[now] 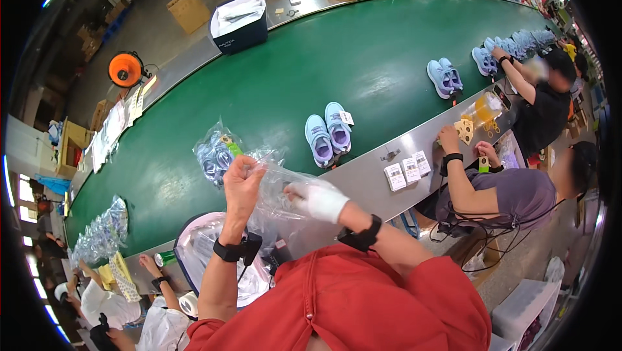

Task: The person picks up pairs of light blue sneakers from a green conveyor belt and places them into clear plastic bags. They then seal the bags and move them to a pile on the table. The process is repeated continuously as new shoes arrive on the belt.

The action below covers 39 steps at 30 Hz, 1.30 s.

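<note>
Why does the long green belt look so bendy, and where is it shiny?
In the head view, the green belt curves because the fisheye lens bends straight edges toward the rim; in that same view, a pale patch of glare lies on the belt, and light glints off the clear plastic bag.

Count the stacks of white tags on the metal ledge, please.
3. All sit side by side on the metal ledge: the left stack, the middle stack and the right stack, nearest the co-worker's hand. More could be hidden behind that forearm.
</note>
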Each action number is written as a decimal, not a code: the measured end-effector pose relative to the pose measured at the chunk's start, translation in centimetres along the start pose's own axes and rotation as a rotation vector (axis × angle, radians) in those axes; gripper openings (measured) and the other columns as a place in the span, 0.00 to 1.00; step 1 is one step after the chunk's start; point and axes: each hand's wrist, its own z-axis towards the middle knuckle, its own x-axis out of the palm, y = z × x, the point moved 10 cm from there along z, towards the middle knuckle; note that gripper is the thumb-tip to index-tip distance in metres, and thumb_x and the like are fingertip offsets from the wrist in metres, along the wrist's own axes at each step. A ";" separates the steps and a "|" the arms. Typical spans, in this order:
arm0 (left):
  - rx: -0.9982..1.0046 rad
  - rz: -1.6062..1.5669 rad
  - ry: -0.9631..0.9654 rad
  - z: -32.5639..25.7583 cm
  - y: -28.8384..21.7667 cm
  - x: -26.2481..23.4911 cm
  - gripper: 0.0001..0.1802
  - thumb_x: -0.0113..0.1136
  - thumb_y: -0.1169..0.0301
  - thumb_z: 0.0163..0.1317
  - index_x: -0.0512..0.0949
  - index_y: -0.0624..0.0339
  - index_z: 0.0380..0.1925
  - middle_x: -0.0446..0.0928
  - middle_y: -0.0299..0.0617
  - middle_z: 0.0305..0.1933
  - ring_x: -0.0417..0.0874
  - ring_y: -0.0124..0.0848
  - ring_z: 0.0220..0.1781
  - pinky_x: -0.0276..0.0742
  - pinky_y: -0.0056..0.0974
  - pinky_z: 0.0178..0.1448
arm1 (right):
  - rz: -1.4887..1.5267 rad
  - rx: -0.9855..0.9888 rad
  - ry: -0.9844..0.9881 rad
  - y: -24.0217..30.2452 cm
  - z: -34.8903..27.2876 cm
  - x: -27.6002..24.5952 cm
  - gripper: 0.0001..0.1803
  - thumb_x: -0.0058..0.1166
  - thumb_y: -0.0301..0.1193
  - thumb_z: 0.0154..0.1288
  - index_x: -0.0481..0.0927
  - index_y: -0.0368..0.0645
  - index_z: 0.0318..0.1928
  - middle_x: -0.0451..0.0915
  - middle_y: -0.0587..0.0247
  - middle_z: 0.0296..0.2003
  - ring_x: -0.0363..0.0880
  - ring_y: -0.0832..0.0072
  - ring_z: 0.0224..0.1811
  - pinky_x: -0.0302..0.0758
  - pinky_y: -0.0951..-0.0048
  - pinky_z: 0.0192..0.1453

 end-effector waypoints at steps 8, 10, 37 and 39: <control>0.209 0.197 -0.125 2.0 -3.0 -0.1 0.05 0.59 0.79 0.56 0.72 0.61 0.29 0.63 0.24 0.17 0.58 0.14 0.20 0.53 0.25 0.22 | 0.748 0.310 -0.432 -11.1 -1.4 -9.5 0.14 0.52 0.36 0.65 0.78 0.41 0.46 0.81 0.62 0.34 0.80 0.75 0.34 0.75 0.75 0.39; 0.192 0.216 -0.129 2.5 -2.7 0.5 0.06 0.59 0.79 0.55 0.72 0.61 0.30 0.63 0.25 0.16 0.59 0.14 0.20 0.53 0.25 0.23 | 0.149 0.379 -0.384 -13.1 -0.4 -11.2 0.20 0.55 0.44 0.60 0.79 0.46 0.47 0.80 0.57 0.38 0.79 0.65 0.38 0.75 0.66 0.44; -0.020 0.159 -0.175 5.5 2.6 0.6 0.08 0.55 0.68 0.64 0.70 0.60 0.31 0.62 0.26 0.14 0.59 0.15 0.17 0.52 0.30 0.19 | 1.363 0.150 -0.432 -7.8 -3.9 -13.0 0.37 0.54 0.56 0.59 0.74 0.31 0.51 0.78 0.55 0.48 0.78 0.70 0.47 0.76 0.70 0.51; -0.002 0.094 -0.155 5.3 1.4 0.8 0.08 0.54 0.68 0.65 0.71 0.60 0.31 0.62 0.29 0.13 0.59 0.17 0.16 0.54 0.31 0.19 | 0.594 0.254 -0.170 -5.8 -3.0 -12.2 0.28 0.54 0.54 0.58 0.82 0.39 0.36 0.80 0.58 0.34 0.78 0.73 0.39 0.75 0.72 0.41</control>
